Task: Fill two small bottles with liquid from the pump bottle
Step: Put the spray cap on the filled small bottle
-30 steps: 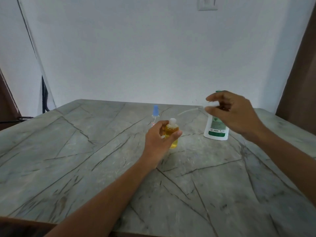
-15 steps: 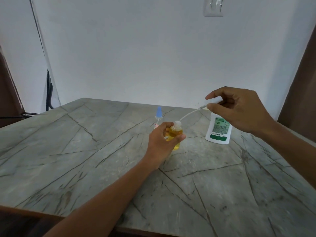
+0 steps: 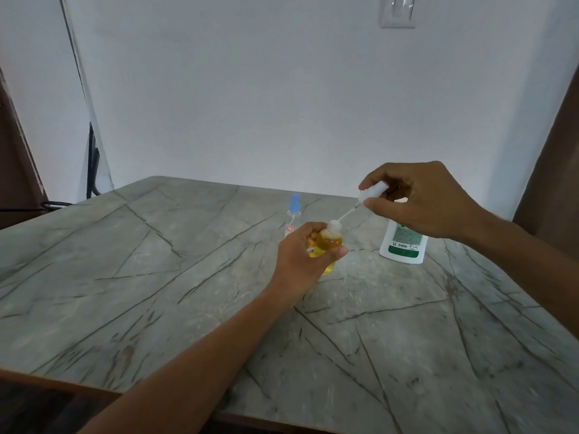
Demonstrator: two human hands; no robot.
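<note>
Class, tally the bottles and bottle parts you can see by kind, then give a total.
small bottles: 2 (yellow-filled bottle, blue-capped bottle)
large white bottle: 1
pump head with tube: 1
total: 4

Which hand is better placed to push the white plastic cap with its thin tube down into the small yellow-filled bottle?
The right hand: it pinches the white plastic cap, whose thin tube reaches the mouth of the small yellow-filled bottle. The left hand only grips that bottle.
</note>
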